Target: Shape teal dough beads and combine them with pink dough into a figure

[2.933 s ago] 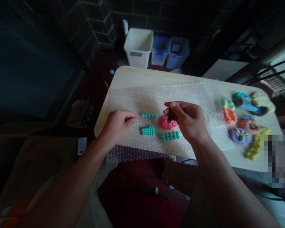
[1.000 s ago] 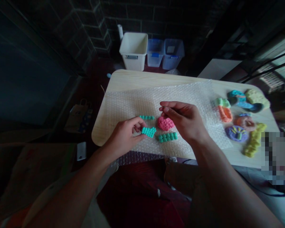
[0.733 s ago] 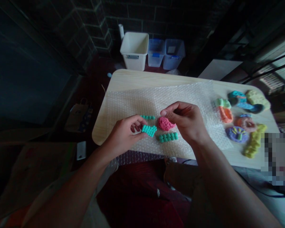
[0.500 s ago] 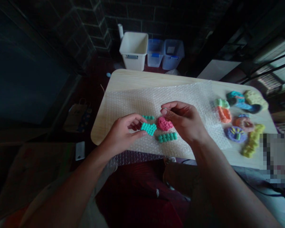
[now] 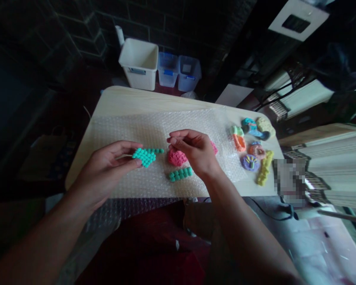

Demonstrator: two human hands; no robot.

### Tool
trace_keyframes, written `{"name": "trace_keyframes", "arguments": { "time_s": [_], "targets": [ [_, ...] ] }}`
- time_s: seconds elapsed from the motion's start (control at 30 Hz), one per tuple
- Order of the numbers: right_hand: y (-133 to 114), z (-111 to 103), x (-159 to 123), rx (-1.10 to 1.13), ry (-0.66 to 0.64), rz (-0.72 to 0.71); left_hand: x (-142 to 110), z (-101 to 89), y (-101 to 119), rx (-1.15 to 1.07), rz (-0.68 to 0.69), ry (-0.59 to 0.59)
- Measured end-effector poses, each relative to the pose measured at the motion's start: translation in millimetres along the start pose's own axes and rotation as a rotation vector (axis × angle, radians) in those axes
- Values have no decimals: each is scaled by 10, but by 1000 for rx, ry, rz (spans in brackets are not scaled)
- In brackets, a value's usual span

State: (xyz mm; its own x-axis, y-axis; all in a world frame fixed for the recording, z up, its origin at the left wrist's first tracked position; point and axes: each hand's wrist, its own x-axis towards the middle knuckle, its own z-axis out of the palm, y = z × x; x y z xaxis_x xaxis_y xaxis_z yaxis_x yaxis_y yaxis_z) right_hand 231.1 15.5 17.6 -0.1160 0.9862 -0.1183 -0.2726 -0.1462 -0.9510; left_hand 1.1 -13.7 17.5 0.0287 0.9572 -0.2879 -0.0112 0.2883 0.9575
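Between the thumb and fingers of my left hand point(image 5: 112, 162) is a flat turquoise clay piece point(image 5: 145, 157) made of small balls in rows. My right hand point(image 5: 192, 148) hovers over the middle of the table, thumb and fingertips pinched together; what sits in the pinch is too small to make out. Under it, partly covered, lies a bumpy pink clay lump point(image 5: 177, 158). Nearer me rests a green double row of clay balls point(image 5: 180, 174). Behind the held piece, a thin strip of green balls point(image 5: 157, 151) shows in part.
Bubble wrap point(image 5: 130, 130) covers much of the pale wooden table point(image 5: 121, 99). Several coloured clay shapes stand at the right, among them an orange and green one point(image 5: 239, 139) and a yellow strip point(image 5: 265, 168). A white bin point(image 5: 141, 75) and blue-tinted boxes point(image 5: 167, 71) stand beyond the far edge.
My view has turned to the right, so the table and bins appear further left. My left hand still grips the turquoise piece, now tilted slightly differently. The right hand's pinch stays closed.
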Motion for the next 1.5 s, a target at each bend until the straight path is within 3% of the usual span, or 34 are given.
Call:
{"name": "trace_keyframes", "arguments": {
  "time_s": [0.2, 0.47, 0.9, 1.17, 1.5],
  "targets": [
    [28, 2, 29, 130, -27, 68, 5, 16, 32, -77, -44, 21],
    [9, -17, 42, 66, 105, 15, 26, 11, 30, -192, -99, 74],
    [5, -9, 44, 20, 69, 73, 64, -12, -19, -334, -93, 123],
    [32, -16, 42, -21, 58, -12, 77, 0, -39, -271, -38, 89],
    [-3, 45, -3, -33, 48, 55, 51, -1, -58, -252, -12, 21]
  ]
}}
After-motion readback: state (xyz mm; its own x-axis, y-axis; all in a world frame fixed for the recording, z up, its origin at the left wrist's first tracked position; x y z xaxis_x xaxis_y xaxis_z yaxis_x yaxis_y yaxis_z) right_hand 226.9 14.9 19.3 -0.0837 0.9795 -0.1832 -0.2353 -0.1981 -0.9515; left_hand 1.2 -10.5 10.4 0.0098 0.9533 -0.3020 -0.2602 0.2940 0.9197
